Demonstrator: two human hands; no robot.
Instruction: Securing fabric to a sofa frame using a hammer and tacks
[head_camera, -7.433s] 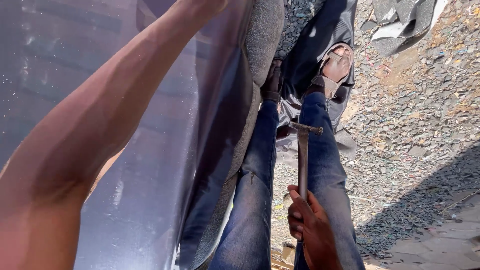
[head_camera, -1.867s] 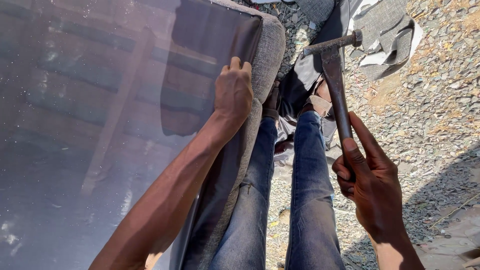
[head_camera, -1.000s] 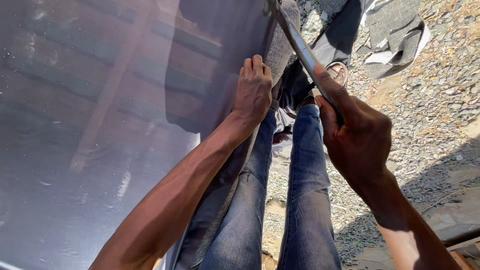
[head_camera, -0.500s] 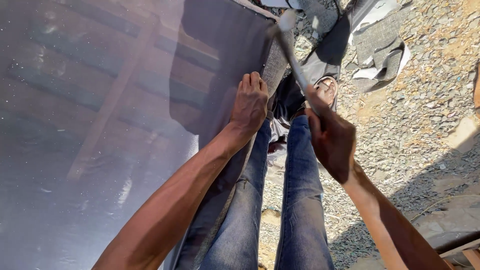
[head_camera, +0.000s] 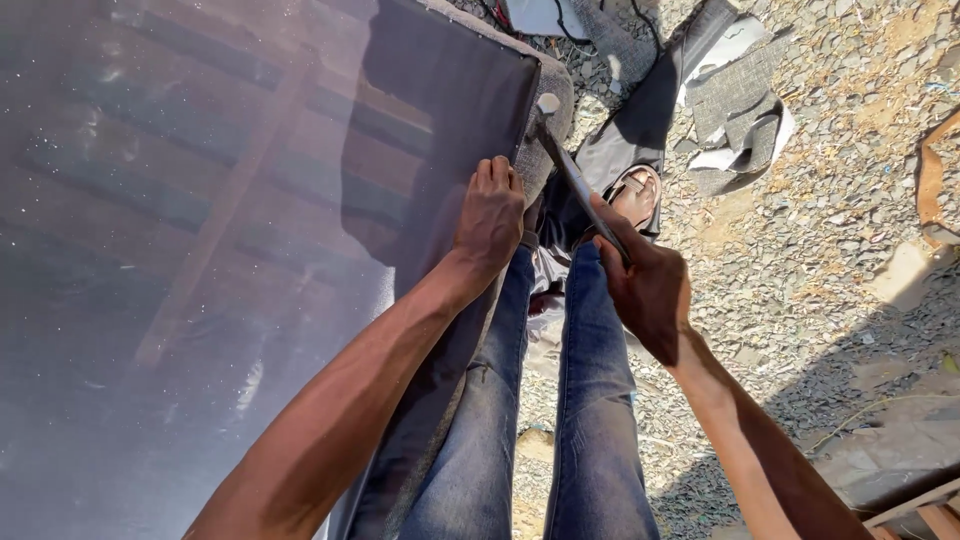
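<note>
- Head view cut off both arms at the bottom edge, and the right hand (head_camera: 648, 292) hid the lower part of the hammer (head_camera: 572, 178) handle.
- Right grip was wrapped tight around that handle; the hammer's long axis ran from centre frame up-left, its head touching the corner of the upholstered panel (head_camera: 250, 250).
- Left hand (head_camera: 490, 215) lay flat on the panel's dark fabric edge, fingers stretched out, holding nothing.
- Half a second before, the hammer head was higher, off the corner.
</note>
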